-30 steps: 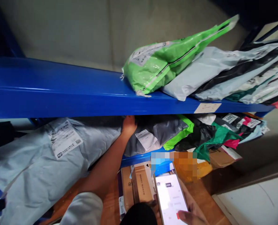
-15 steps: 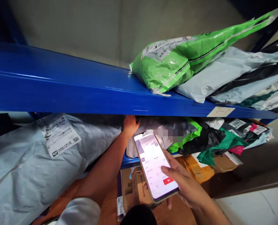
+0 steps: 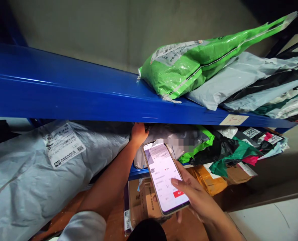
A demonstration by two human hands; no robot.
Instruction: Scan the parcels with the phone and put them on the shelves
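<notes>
My right hand grips a smartphone with a lit screen, thumb resting on the glass, held up in front of the lower shelf. My left hand reaches under the blue shelf beam and rests on a grey parcel bag; its fingers are hidden behind the beam. A large pale grey parcel bag with a white label lies left of my left arm.
A green parcel bag and several grey and black bags lie on the upper shelf at right. Below are green, black and pink bags, a yellow packet and cardboard boxes. White floor shows at lower right.
My right hand has lifted the phone from the bottom edge up in front of the grey bag on the lower shelf. My left hand has stayed under the beam.
</notes>
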